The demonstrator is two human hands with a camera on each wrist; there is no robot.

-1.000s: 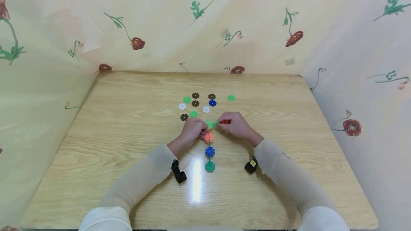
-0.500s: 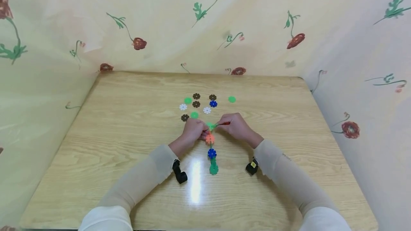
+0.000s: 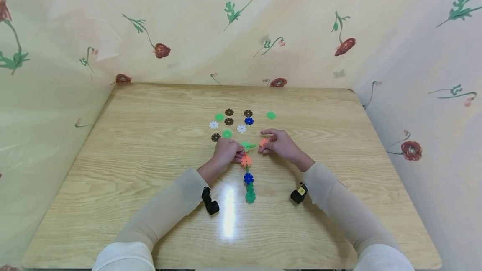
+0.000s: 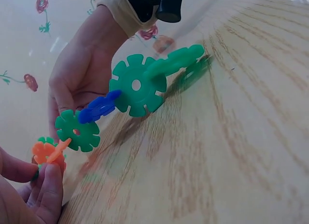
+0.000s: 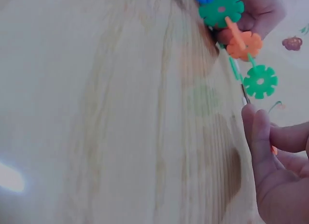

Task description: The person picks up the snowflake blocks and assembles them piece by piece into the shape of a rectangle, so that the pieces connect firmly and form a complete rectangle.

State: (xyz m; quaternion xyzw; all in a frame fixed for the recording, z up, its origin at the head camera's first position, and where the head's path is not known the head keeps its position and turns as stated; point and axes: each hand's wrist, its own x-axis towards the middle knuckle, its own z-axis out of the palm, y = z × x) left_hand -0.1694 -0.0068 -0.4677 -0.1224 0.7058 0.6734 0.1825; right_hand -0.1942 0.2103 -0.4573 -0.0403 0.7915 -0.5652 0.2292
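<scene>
The left hand point(image 3: 226, 151) is near the center of the frame in the head view. Its thumb and fingers are bent together, with almost no gap, and they pinch the chain point(image 3: 246, 161) at its upper part. The left wrist view shows this pinch at the lower left, beside an orange piece point(image 4: 43, 150) of the chain.

The chain is made of discs joined edge to edge. In the head view it goes from the center down toward the lower part: bright green end point(image 3: 248, 146) at the top, then orange, then a blue piece point(image 3: 248, 178), then a dark green end point(image 3: 250, 197) at the bottom. The bright green end is just beside the left fingers.

The right hand point(image 3: 285, 144) is a little to the right of the chain and apart from it. It holds a separate orange disc point(image 3: 264, 142) between the thumb and curled fingers, while the index finger stretches out to the left, above this disc. In the right wrist view the fingers hide most of the disc; only a bit of orange is seen.

Above the hands, in the upper center, loose pieces lie flat on the table point(image 3: 124, 187): four brown discs point(image 3: 229, 121), three green discs point(image 3: 227, 134), two white discs point(image 3: 242, 128) and one blue disc point(image 3: 249, 121). Behind the table is a flowered cloth point(image 3: 196, 20). On each wrist there is a black camera point(image 3: 211, 207).
</scene>
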